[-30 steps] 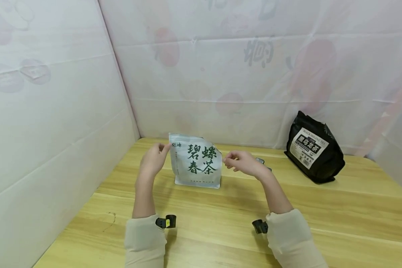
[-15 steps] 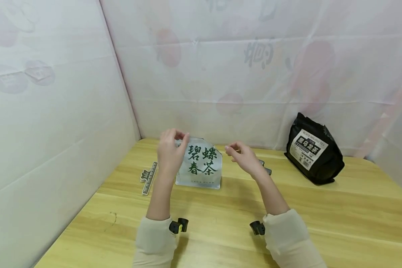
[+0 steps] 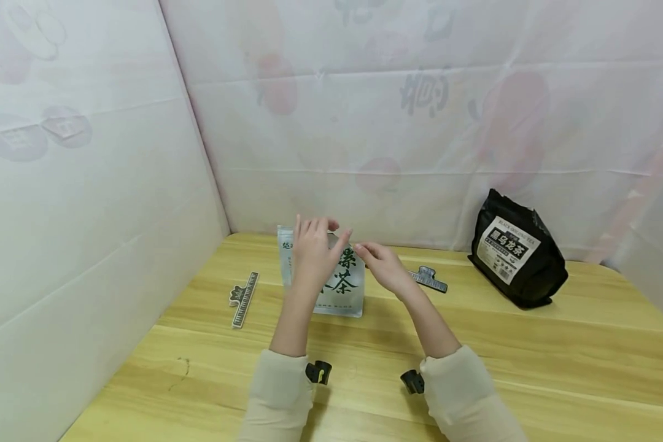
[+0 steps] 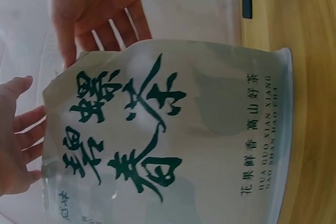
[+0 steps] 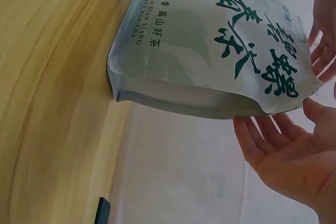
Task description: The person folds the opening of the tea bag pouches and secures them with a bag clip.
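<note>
A pale tea bag (image 3: 339, 298) with large green characters stands upright on the wooden table, its top right corner slanting back. My left hand (image 3: 315, 248) is in front of the bag's upper part and hides some lettering. Its fingers are spread and fairly straight along the top edge (image 4: 23, 140), with the thumb raised apart from the bag. At the top right corner, my right hand (image 3: 383, 267) pinches the bag. The thumb is at the corner and the fingers (image 5: 262, 137) reach behind, their tips partly hidden.
A piano-key patterned clip (image 3: 245, 301) lies left of the bag. A similar dark clip (image 3: 430, 278) lies behind my right hand, partly covered. A black oolong tea bag (image 3: 516, 252) stands at the back right. White cloth walls (image 3: 331, 123) enclose the table.
My left hand has left the bag's upper left side and moved right across its front, uncovering the left clip. My right hand has moved slightly left onto the corner, exposing more of the right clip.
</note>
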The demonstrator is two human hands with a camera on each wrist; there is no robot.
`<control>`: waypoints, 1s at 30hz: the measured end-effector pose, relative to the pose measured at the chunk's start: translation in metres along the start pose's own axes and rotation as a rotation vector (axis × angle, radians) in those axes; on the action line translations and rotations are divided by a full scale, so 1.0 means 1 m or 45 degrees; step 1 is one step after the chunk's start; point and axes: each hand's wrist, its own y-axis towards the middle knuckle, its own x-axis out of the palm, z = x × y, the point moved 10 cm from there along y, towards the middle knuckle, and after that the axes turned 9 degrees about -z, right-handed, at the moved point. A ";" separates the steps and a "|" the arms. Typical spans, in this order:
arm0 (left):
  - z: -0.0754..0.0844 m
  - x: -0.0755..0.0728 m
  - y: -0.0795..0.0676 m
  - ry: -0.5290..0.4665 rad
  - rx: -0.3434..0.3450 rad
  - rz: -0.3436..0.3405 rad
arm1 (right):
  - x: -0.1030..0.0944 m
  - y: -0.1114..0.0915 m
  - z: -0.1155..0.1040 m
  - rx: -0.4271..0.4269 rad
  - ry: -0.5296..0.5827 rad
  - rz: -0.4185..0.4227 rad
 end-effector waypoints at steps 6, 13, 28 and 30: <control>-0.005 0.008 -0.003 0.125 -0.026 0.014 | 0.007 -0.001 -0.004 -0.026 -0.031 -0.040; -0.010 0.009 -0.006 0.218 -0.042 -0.042 | 0.011 -0.001 -0.006 -0.053 -0.044 -0.056; -0.009 0.006 -0.009 0.199 0.045 -0.127 | 0.012 0.000 -0.013 -0.124 -0.090 -0.063; -0.009 0.006 -0.009 0.193 0.050 -0.123 | 0.012 0.001 -0.013 -0.144 -0.096 -0.060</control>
